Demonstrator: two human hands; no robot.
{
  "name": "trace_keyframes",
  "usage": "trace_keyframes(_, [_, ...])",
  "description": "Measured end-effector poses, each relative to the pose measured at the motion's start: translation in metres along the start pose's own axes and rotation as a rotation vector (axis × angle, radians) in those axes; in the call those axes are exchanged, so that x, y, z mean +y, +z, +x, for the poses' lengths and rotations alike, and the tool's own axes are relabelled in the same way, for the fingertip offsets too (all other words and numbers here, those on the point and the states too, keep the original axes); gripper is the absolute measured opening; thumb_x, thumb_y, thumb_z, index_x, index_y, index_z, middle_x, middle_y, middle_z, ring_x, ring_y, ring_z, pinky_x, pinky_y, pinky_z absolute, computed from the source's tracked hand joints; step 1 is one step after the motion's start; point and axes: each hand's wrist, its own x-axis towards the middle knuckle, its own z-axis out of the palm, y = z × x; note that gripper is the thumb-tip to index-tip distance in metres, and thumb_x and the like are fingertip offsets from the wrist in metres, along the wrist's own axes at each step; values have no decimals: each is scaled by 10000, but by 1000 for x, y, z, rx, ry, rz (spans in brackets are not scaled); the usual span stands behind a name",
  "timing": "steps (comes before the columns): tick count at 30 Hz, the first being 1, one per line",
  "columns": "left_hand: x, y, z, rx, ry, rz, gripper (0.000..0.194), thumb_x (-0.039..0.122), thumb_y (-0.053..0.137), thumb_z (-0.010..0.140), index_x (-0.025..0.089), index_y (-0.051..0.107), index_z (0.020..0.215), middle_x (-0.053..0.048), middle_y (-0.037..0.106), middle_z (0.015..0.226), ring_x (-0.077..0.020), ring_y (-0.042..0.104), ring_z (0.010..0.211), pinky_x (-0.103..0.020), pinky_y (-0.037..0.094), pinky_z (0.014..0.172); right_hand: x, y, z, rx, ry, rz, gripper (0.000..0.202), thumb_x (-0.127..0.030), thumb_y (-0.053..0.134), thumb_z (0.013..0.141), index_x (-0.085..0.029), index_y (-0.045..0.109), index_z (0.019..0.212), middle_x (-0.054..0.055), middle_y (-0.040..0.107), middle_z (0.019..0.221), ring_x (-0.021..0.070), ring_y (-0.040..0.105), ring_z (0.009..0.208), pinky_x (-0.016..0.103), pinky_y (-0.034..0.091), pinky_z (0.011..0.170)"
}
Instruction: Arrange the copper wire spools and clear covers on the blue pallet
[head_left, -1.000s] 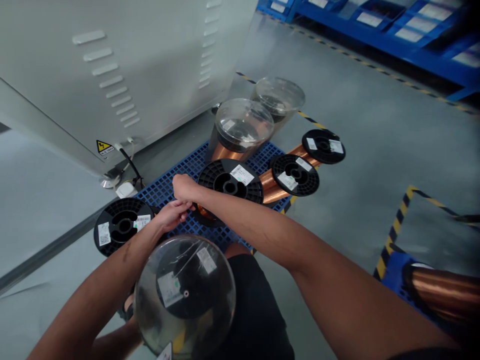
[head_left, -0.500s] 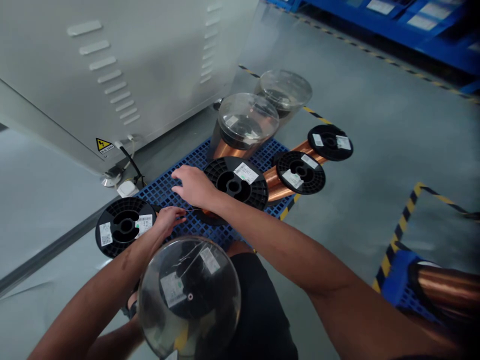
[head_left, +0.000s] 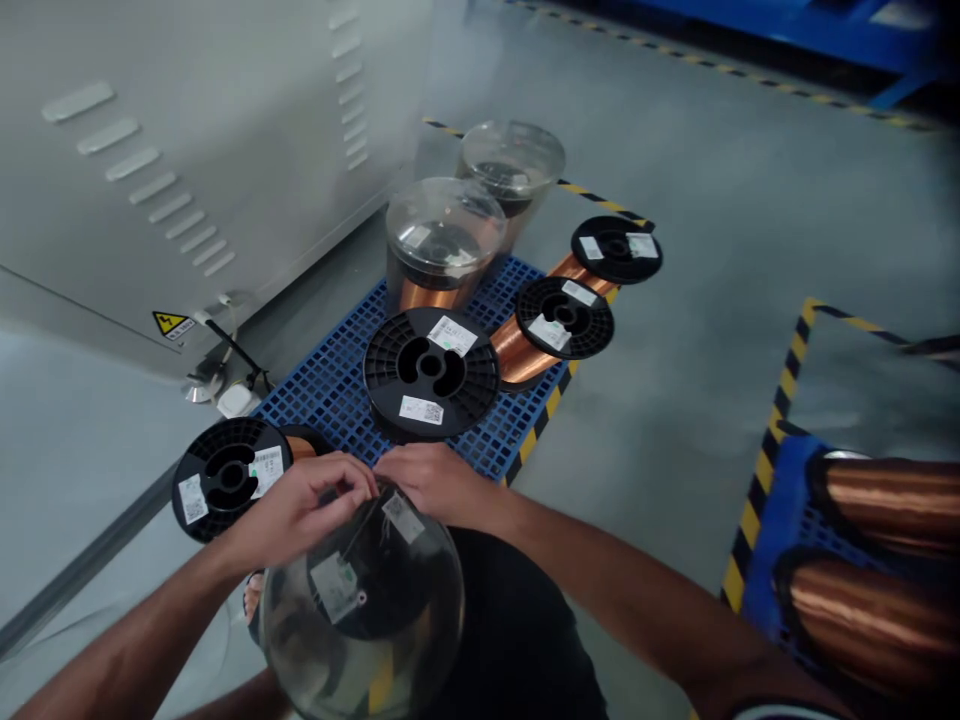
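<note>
My left hand [head_left: 319,500] and my right hand [head_left: 431,478] meet at the far rim of a clear plastic cover [head_left: 289,625] close to my body. Both have curled, closed fingers; whatever they pinch is too small or hidden to make out. Through the cover a black spool flange [head_left: 390,600] with white labels shows. Just beyond my hands, a large black-flanged spool [head_left: 431,375] stands on a blue grid pallet [head_left: 319,370]. Left of my left hand is another spool [head_left: 232,480], copper wire partly visible behind its flange.
Two clear-covered copper spools [head_left: 446,235] stand at the pallet's back, and two uncovered spools [head_left: 566,318] on its right. A grey machine cabinet [head_left: 247,130] borders the left. Yellow-black tape [head_left: 540,425] edges the pallet. More copper wire spools [head_left: 885,610] lie at lower right.
Both hands have come back from between the far spools to the cover near my body and now meet. A thin strand seen earlier between them no longer shows. The view has shifted right.
</note>
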Motion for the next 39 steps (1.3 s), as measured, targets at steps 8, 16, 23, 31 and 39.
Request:
trace_keyframes(8, [30,59,44,-273,135,292,198,217,470,945,177,664,944,-38,705,907,-161,639,850,-288,498,801,22,37,-79,524,48,209,276,-171,477,970,-177,752,991,62,750,975,172,699,873,297,563,806])
trace_keyframes(16, [31,51,150,121,326,910,396,262,529,949,88,590,1300,-173,597,1370,-296,512,1318,-469,401,1123,138,24,-97,1018,893,1392,144,-240,783,689,-149,683,737,-18,563,525,95,524,468,183,418,429])
trace_keyframes(23, [29,57,237,318,-11,1032,813,726,470,854,138,519,1413,-218,423,1522,-461,244,1460,-754,138,1123,170,-36,-53,1301,881,1365,155,-175,726,595,-153,680,741,-26,600,553,97,555,508,187,443,467])
trace_keyframes(31, [18,84,241,466,-11,946,721,671,615,743,168,619,1260,-192,501,1415,-448,274,1434,-741,122,1137,173,-48,-26,1293,907,1242,222,-223,751,494,-148,709,699,-19,628,537,97,508,458,209,399,427])
trace_keyframes(39, [1,53,195,359,160,1044,602,599,672,731,196,643,1177,-175,534,1370,-412,318,1413,-727,153,1124,148,-5,5,1046,955,1316,93,-202,675,600,-158,686,682,-13,625,534,104,523,455,200,414,423])
